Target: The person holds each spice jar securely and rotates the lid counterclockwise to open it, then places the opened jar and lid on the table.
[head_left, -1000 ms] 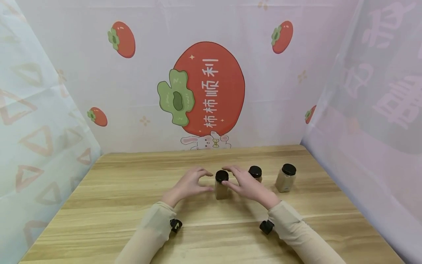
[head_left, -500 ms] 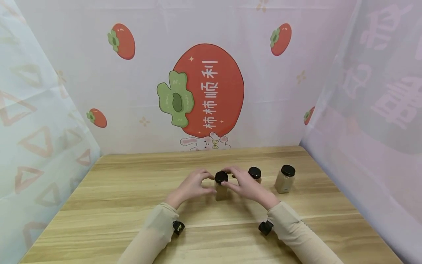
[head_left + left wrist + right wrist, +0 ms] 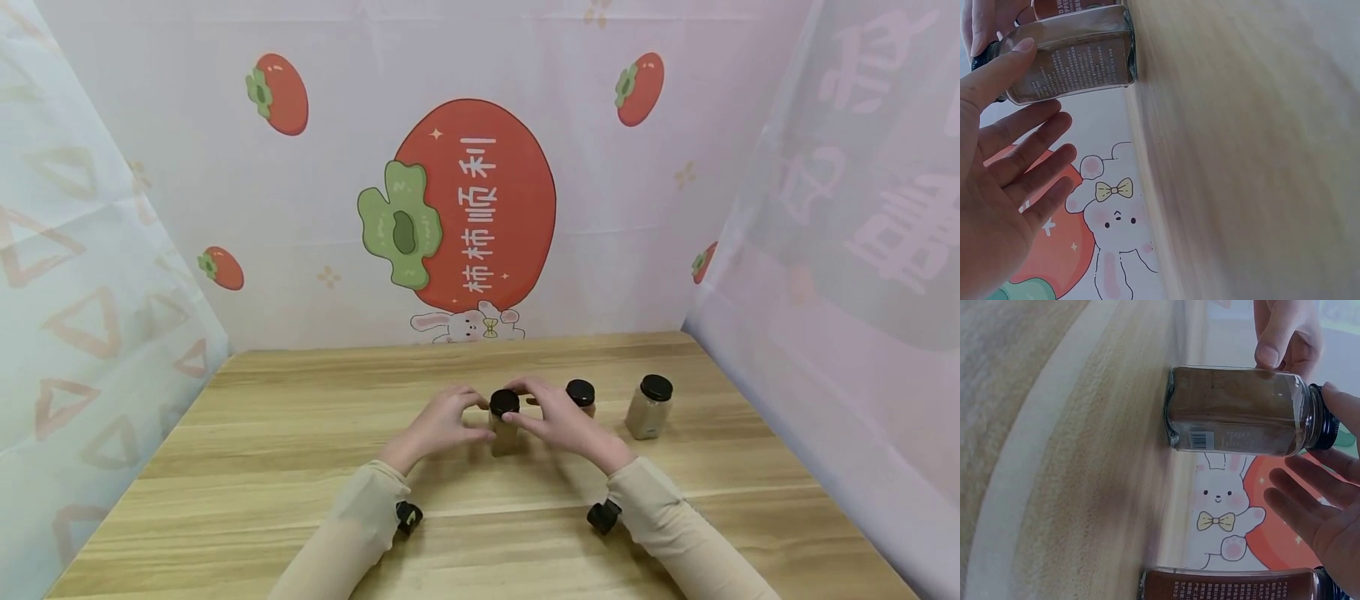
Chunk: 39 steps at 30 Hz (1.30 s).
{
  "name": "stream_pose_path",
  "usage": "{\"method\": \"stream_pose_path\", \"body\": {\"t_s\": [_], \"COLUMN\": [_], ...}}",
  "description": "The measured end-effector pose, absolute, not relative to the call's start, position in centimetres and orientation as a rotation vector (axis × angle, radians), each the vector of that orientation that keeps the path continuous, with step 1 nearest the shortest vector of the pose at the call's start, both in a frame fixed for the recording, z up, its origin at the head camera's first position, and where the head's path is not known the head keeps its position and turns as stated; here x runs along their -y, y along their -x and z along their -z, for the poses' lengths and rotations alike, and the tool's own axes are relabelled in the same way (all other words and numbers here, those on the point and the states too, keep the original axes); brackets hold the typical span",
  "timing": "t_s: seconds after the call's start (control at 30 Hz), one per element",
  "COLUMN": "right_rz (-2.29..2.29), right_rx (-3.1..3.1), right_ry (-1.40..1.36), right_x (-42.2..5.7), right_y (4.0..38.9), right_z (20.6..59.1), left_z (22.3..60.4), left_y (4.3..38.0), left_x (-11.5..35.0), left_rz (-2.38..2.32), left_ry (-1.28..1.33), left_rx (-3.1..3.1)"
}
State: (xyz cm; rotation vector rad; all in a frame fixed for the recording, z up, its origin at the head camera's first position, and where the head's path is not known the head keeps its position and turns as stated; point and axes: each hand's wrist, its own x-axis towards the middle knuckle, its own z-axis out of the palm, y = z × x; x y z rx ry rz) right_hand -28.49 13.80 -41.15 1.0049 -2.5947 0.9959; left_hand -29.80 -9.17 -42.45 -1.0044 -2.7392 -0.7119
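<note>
A square glass spice jar (image 3: 505, 440) of brown powder stands upright on the table between both hands, its black lid (image 3: 505, 402) on top. My left hand (image 3: 444, 425) holds the jar's side between thumb and index finger; the left wrist view shows printed text on the jar (image 3: 1079, 65), with the other fingers extended beside it. Thumb and index finger of my right hand (image 3: 557, 417) pinch the lid from the opposite side. A barcode shows on the jar (image 3: 1235, 412) in the right wrist view, where the right hand's remaining fingers spread below the lid.
Partly behind the right hand stands a second black-lidded jar (image 3: 581, 393) with reddish-brown contents. Farther right is a third jar (image 3: 648, 410) of paler powder. The wooden table (image 3: 300, 433) is walled by printed cloth (image 3: 337, 83) at the back and both sides.
My left hand has moved slightly right, closing in from beside the jar to touch it. The right hand's thumb and index finger stay at the lid; the jars stay in place.
</note>
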Motion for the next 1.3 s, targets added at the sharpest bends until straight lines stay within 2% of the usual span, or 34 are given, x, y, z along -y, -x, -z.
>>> {"method": "stream_pose_path", "body": {"t_s": [1.3], "right_rz": [-1.201], "right_rx": [2.596], "right_ry": [-0.94], "right_x": [-13.64], "right_y": [28.72], "right_z": [41.13], "left_z": [42.64], "left_y": [30.19], "left_x": [8.88], "left_rz": [0.763], "left_ry": [1.054], "left_rx": [2.733]}}
